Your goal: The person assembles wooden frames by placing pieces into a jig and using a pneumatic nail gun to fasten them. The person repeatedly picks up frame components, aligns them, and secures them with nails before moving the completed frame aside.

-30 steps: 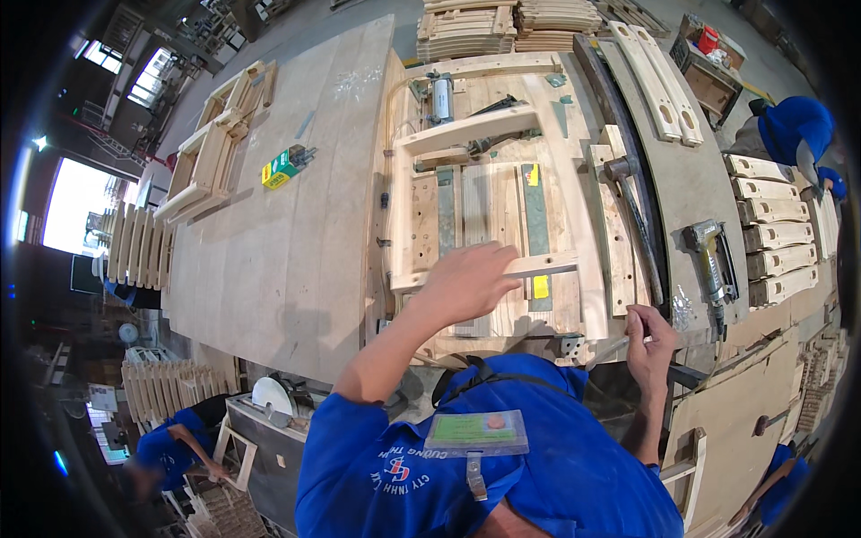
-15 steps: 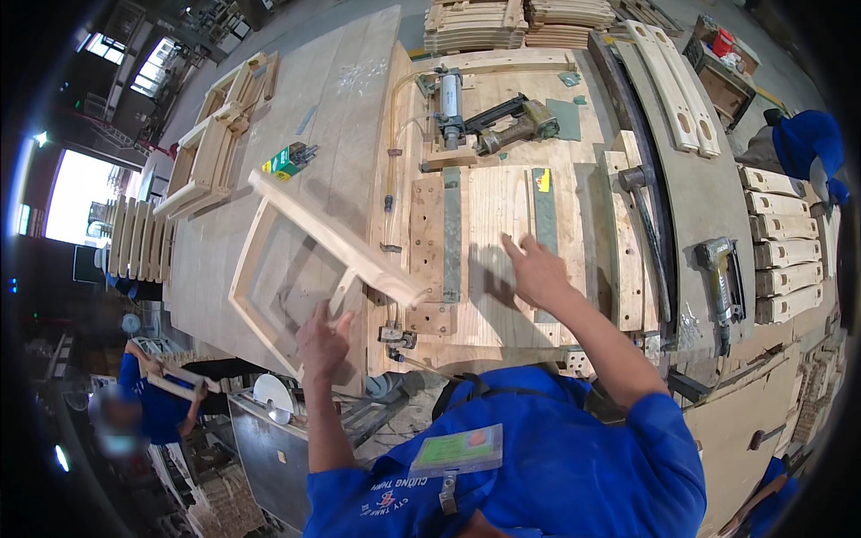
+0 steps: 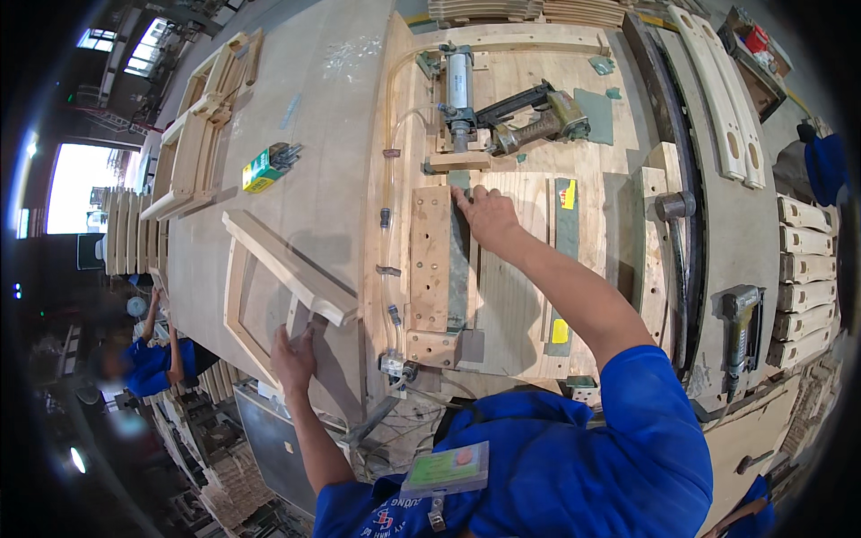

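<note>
My left hand [image 3: 294, 360] is closed round the short crosspiece of a pale wooden frame [image 3: 291, 262]. The frame sits tilted over the left part of the workbench, its thick rail uppermost. Over the wooden jig my right hand [image 3: 489, 220] reaches to the far end of a dark green strip [image 3: 459, 260]; its fingers are partly spread and hold nothing I can see. Beside that strip lies a drilled wooden block [image 3: 430, 260]. An air cylinder [image 3: 459, 90] is mounted just beyond the hand, with a wooden push block [image 3: 457, 161] in front of it.
A nail gun [image 3: 543, 125] rests at the jig's far side; another nail gun [image 3: 741, 336] lies at the right. A hammer [image 3: 674, 208] stands along the right edge. A green box of nails [image 3: 265, 170] and assembled frames [image 3: 193, 134] occupy the left bench. Co-workers [image 3: 166, 363] are nearby.
My left hand has taken hold of the frame, which has shifted left and away from the jig. My right hand has moved left and farther out, to the green strip. The view has shifted slightly.
</note>
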`<state>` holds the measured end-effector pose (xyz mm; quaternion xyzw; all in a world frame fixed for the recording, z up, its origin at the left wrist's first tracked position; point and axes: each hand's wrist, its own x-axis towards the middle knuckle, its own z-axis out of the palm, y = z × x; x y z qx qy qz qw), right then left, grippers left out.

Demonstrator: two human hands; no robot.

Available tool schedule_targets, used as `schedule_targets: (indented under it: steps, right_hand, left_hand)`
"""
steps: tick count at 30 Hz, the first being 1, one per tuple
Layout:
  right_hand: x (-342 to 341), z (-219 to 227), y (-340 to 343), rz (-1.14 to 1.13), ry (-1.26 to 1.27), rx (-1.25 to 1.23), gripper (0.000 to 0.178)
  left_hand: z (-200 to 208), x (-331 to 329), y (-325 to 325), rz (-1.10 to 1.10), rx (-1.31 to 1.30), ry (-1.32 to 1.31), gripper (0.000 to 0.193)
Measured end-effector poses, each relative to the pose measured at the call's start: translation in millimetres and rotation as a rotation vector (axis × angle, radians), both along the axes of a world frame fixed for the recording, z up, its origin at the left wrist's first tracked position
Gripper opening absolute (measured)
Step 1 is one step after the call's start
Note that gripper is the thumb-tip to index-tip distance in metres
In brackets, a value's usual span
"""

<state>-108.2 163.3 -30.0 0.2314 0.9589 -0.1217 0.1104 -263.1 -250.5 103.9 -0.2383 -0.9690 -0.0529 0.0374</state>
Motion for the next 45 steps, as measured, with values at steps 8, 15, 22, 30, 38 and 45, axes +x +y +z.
schedule_targets:
  steps: [8,15,22,30,38,45]
  right_hand:
    - [11.6,4.3,-20.4,0.010,0.005,-0.043,0.072]
    - [10.2,12.4,-33.0,-0.052,-0.092,-0.030,0.078]
    - [-12.0,18.9,-45.8,-0.025,-0.093,0.032,0.064]
    - [16.3,-9.4,-27.7,0.214,0.096,0.125,0.061]
    - [53.9,29.0,-57.3,-0.290,0.177,0.031,0.053]
    - [100.9,46.5,-206.1,-0.282,0.474,0.034,0.046]
  left_hand:
    - [-6.1,-31.4,-13.5,0.081,-0.007,0.240,0.054]
    - [-17.1,-13.7,-33.0,0.106,0.180,0.410,0.055]
    - [-27.4,104.3,-143.0,0.242,0.357,0.432,0.048]
    - [-66.1,282.7,-269.8,0.694,0.410,0.393,0.040]
    - [-153.0,409.9,-327.3,1.011,0.433,-0.168,0.044]
    - [-189.5,504.0,-404.8,1.251,0.633,-0.590,0.045]
